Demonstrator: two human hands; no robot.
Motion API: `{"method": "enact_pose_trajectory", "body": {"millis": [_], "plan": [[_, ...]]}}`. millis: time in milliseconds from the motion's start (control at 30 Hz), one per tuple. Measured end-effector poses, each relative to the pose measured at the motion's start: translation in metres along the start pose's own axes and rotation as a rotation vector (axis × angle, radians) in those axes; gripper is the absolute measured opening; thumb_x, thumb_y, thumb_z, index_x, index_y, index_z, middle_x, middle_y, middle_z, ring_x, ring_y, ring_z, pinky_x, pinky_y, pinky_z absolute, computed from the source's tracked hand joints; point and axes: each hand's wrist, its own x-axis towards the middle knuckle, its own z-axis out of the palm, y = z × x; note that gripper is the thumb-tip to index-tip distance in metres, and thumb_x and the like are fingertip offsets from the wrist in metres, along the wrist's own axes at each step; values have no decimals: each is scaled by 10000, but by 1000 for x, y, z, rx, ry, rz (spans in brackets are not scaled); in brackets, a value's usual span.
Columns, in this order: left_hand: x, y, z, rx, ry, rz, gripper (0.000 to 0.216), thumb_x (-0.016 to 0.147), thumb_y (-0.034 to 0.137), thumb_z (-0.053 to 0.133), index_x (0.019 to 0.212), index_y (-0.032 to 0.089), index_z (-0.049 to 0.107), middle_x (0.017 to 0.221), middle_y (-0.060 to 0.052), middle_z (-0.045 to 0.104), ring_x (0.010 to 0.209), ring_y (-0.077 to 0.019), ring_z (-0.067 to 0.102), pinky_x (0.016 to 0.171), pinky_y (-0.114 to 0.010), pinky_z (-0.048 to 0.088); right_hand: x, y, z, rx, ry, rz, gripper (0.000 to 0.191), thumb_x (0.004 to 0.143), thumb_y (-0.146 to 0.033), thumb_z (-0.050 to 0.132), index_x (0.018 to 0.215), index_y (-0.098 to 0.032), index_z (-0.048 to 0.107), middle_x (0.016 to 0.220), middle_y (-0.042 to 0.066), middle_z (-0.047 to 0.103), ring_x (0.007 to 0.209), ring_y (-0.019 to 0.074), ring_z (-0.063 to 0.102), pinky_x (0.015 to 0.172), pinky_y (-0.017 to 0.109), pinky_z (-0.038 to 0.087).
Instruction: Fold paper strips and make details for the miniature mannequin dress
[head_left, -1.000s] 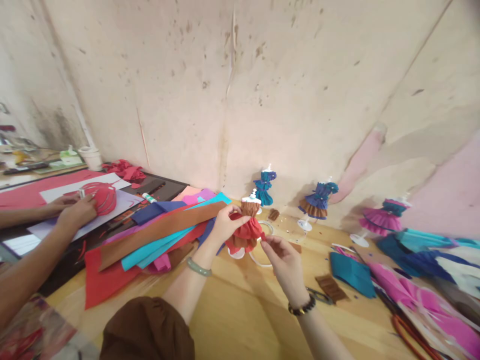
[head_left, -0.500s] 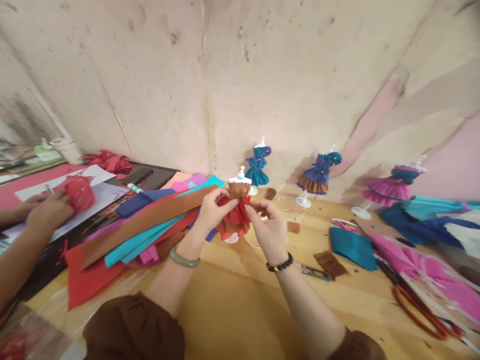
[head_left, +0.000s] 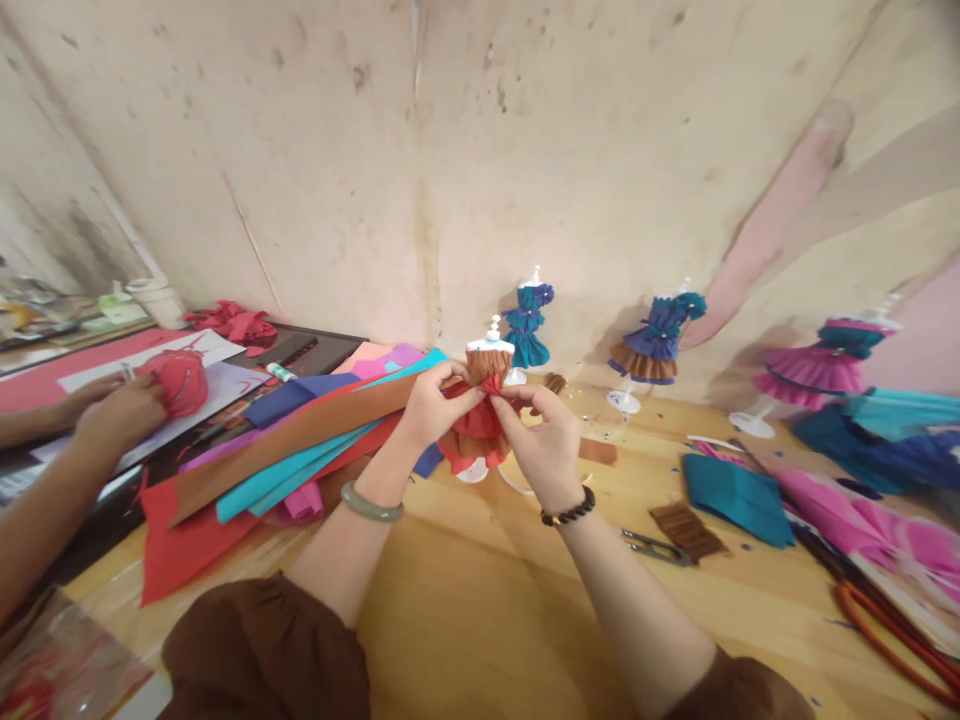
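Note:
A small white mannequin (head_left: pixel 492 345) wearing a brown top and a red and brown paper skirt (head_left: pixel 471 432) stands on the wooden table (head_left: pixel 480 610). My left hand (head_left: pixel 429 405) pinches the skirt at the waist from the left. From the right, my right hand (head_left: pixel 541 445) pinches the same red paper at the waist. Both hands are closed on the dress. Each wrist wears a bracelet.
A pile of coloured paper strips (head_left: pixel 300 450) lies left of the dress. Three more dressed mannequins (head_left: pixel 526 330) (head_left: pixel 654 345) (head_left: pixel 825 365) stand by the wall. Teal paper (head_left: pixel 735 495), a brown pleated piece (head_left: pixel 686 528) and small snips (head_left: pixel 654 545) lie at right. Another person's hands (head_left: pixel 120 410) work on red paper at left.
My right hand has come in from the right and now pinches the skirt's waist next to my left hand. The view has shifted a little.

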Motion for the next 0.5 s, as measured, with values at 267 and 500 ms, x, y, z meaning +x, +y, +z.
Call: {"method": "enact_pose_trajectory", "body": {"millis": [267,500], "plan": [[3,4,2,-64,-32,30,159,682,218,673,725,158,532,783,-14,603,796,-151,582,784,-284,458,-1,7,0,22,-60,-117,75,797,-189,566,812,-210,636,808,25,658,762,170,599,720,315,478],[3,-2,-1,-89,-37,1,189,681,247,684,775,148,553,813,-30,606,803,-153,579,778,-283,457,-2,13,-1,-55,-88,-162,144,815,-230,570,949,-210,619,875,52,673,801,200,610,767,373,477]]}}
